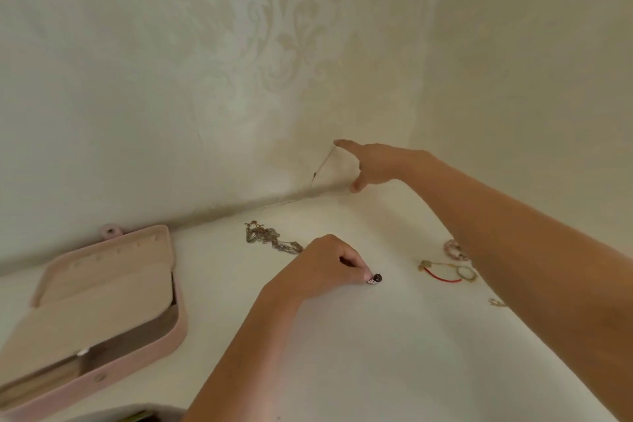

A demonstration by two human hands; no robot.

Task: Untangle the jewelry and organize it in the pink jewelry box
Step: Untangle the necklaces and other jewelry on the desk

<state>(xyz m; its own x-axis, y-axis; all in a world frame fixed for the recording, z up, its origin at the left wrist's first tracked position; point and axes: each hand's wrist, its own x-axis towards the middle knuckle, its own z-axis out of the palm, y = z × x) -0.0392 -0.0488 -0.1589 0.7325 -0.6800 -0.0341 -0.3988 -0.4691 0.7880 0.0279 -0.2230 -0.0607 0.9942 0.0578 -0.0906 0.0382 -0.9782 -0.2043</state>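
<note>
The pink jewelry box (102, 298) lies open at the left with a beige lining. A tangle of chains (270, 240) rests on the white tabletop near the wall. My left hand (325, 264) is curled low over the table just right of the tangle, and its fingertips pinch a small dark bead (376, 278). My right hand (373, 164) is raised near the wall with the index finger stretched out and the thumb apart. A thin chain (323, 163) hangs from that fingertip, above the tabletop.
To the right lie a red cord bracelet with a ring (445, 273), a pink beaded piece (452, 248) partly hidden by my right forearm, and a small earring (496, 302). A patterned cream wall (274, 44) rises behind the table.
</note>
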